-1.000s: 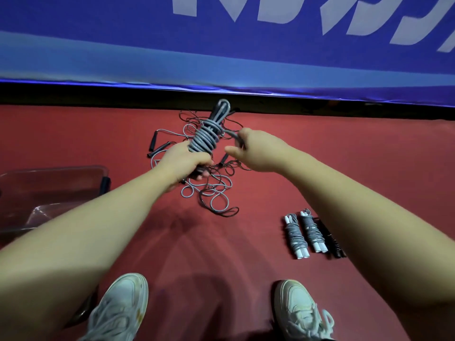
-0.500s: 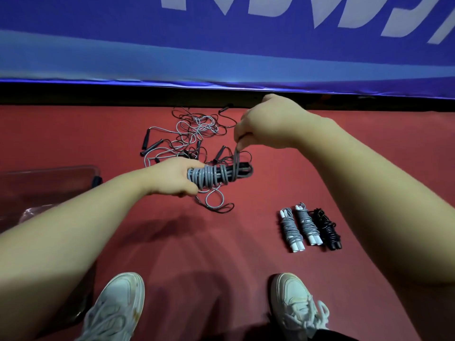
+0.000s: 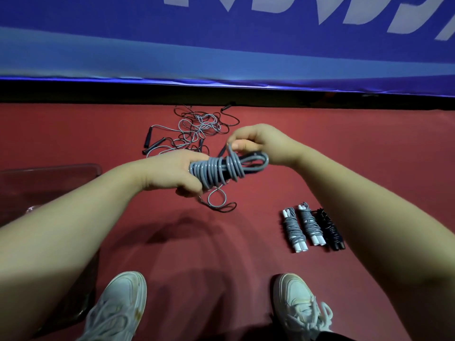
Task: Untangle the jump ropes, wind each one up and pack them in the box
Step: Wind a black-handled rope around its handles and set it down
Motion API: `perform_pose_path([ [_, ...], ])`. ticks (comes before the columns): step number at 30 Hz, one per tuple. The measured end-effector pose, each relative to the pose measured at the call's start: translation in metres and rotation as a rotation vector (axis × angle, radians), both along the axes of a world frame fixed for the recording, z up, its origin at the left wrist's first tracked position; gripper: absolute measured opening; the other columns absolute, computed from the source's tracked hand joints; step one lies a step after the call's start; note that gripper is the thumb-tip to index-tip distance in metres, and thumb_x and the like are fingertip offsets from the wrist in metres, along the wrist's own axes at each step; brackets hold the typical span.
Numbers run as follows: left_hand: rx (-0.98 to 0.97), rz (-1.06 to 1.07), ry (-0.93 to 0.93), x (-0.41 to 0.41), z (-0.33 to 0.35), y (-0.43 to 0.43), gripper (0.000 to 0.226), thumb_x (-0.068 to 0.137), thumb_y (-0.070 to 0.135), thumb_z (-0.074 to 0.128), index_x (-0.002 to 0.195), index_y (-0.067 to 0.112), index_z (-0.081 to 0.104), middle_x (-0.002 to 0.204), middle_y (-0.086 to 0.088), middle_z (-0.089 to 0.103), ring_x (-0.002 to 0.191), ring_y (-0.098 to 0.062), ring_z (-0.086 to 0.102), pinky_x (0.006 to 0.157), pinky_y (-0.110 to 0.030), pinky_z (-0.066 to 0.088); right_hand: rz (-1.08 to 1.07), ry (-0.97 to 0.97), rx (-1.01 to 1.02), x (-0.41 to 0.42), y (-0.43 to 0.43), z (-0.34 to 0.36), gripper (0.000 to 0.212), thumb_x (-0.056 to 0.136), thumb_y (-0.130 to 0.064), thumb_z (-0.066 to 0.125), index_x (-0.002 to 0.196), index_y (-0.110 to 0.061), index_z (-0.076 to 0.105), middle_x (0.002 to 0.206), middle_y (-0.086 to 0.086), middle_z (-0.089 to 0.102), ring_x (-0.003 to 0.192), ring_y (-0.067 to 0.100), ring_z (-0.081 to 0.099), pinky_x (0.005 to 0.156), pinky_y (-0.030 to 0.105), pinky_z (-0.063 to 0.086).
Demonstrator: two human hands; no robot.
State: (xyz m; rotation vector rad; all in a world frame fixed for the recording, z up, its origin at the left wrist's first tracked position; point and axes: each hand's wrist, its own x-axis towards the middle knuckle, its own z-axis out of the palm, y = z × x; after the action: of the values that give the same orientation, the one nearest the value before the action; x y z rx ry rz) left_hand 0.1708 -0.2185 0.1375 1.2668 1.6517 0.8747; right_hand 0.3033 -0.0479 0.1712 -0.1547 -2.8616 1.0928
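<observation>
Grey rope bundle (image 3: 216,171) is off the floor (image 3: 246,254), held crosswise between both hands.
Left hand (image 3: 170,172): grip wrapped round the bundle's left end. I'd guess the handles sit under the coils, but they're mostly hidden.
Right hand (image 3: 263,143): grip narrow, pinching the free strand (image 3: 230,153) at the last turns near the bundle's right end.
The tangle (image 3: 197,129) not yet sorted lies on the floor just beyond the bundle. Three wound ropes (image 3: 310,227) lie side by side to the right of the bundle, nearer me. Clear box (image 3: 73,168) is left of the bundle.
My read on handling: cord looks light, springy and slick-coated, so the turns will likely slip if tension drops. I'd clamp over the coils mid-bundle, hold the strand taut and tuck it under a turn. Nothing fragile here.
</observation>
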Motion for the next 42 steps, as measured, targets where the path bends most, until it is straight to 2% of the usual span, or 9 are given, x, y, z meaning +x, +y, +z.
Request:
perform_pose_path([
  [5,0.136,0.223,-0.209,0.002,0.0,0.005,0.035,0.051,0.0,0.061,0.083,0.006,0.05,0.058,-0.005,0.049,0.042,-0.014,0.041,0.039,-0.018,0.03,-0.201,-0.023,-0.011,-0.004,-0.014,-0.027,0.032,0.094,-0.026,0.037,0.064,-0.023,0.047,0.059,-0.002,0.051,0.056,0.01,0.047,0.063,0.028,0.04],
  [8,0.105,0.418,-0.259,0.0,-0.005,0.01,0.033,0.055,-0.002,0.059,0.085,0.01,0.051,0.057,-0.006,0.049,0.04,-0.015,0.042,0.037,-0.017,0.028,-0.283,-0.085,-0.006,-0.011,-0.024,-0.034,0.026,0.101,-0.025,0.035,0.083,-0.012,0.049,0.063,0.002,0.048,0.055,0.02,0.048,0.058,0.029,0.043],
  [14,0.017,0.602,-0.087,-0.004,-0.017,0.011,0.027,0.07,-0.011,0.053,0.076,0.014,0.052,0.051,-0.004,0.049,0.039,-0.015,0.04,0.036,-0.016,0.027,-0.295,-0.298,0.727,-0.014,-0.049,-0.022,0.028,0.095,-0.007,0.037,0.12,-0.008,0.049,0.103,0.012,0.061,0.081,0.031,0.052,0.055,0.03,0.031],
  [19,-0.059,0.533,0.029,-0.001,-0.015,0.008,0.024,0.071,-0.01,0.056,0.073,0.014,0.054,0.054,-0.006,0.051,0.044,-0.02,0.049,0.039,-0.022,0.042,-0.184,-0.273,1.09,-0.01,-0.066,0.008,0.024,0.089,-0.005,0.044,0.102,-0.014,0.061,0.074,-0.001,0.047,0.07,0.027,0.046,0.052,0.026,0.029],
  [22,-0.104,0.449,0.089,-0.004,-0.014,0.0,0.023,0.072,-0.011,0.056,0.074,0.011,0.053,0.052,-0.006,0.054,0.045,-0.02,0.056,0.041,-0.022,0.047,0.067,-0.077,1.169,-0.008,-0.053,0.017,0.021,0.09,-0.019,0.047,0.102,-0.019,0.064,0.094,0.002,0.063,0.09,0.029,0.058,0.064,0.028,0.032],
  [27,-0.304,0.244,0.07,-0.004,-0.011,-0.01,0.024,0.072,-0.012,0.06,0.083,0.009,0.055,0.057,-0.01,0.058,0.046,-0.018,0.059,0.044,-0.023,0.048,0.227,-0.04,0.684,0.002,-0.027,0.02,0.022,0.083,-0.02,0.064,0.105,-0.015,0.064,0.092,-0.002,0.062,0.076,0.013,0.052,0.068,0.029,0.042],
  [30,-0.395,0.102,0.034,-0.002,-0.01,-0.015,0.031,0.057,-0.001,0.066,0.085,0.007,0.056,0.063,-0.013,0.058,0.045,-0.018,0.057,0.043,-0.023,0.047,0.21,-0.13,0.313,0.005,-0.025,0.011,0.028,0.078,-0.013,0.075,0.101,-0.01,0.06,0.075,-0.007,0.061,0.061,0.004,0.054,0.062,0.014,0.042],
  [35,-0.321,-0.052,-0.105,-0.007,-0.019,-0.024,0.048,0.037,0.016,0.073,0.082,0.007,0.059,0.065,-0.003,0.061,0.056,-0.016,0.055,0.05,-0.024,0.046,0.08,-0.09,-0.287,0.013,-0.021,-0.007,0.025,0.076,-0.001,0.073,0.089,-0.018,0.06,0.069,-0.006,0.059,0.064,0.005,0.051,0.063,0.02,0.044],
  [42,-0.092,-0.12,-0.066,-0.004,-0.014,-0.024,0.065,0.055,0.034,0.079,0.113,0.02,0.054,0.096,-0.001,0.069,0.091,-0.016,0.066,0.082,-0.033,0.053,-0.239,0.229,-0.544,0.004,-0.03,-0.028,0.019,0.081,-0.001,0.067,0.075,-0.017,0.057,0.056,-0.011,0.056,0.051,-0.001,0.049,0.053,0.012,0.04],
])
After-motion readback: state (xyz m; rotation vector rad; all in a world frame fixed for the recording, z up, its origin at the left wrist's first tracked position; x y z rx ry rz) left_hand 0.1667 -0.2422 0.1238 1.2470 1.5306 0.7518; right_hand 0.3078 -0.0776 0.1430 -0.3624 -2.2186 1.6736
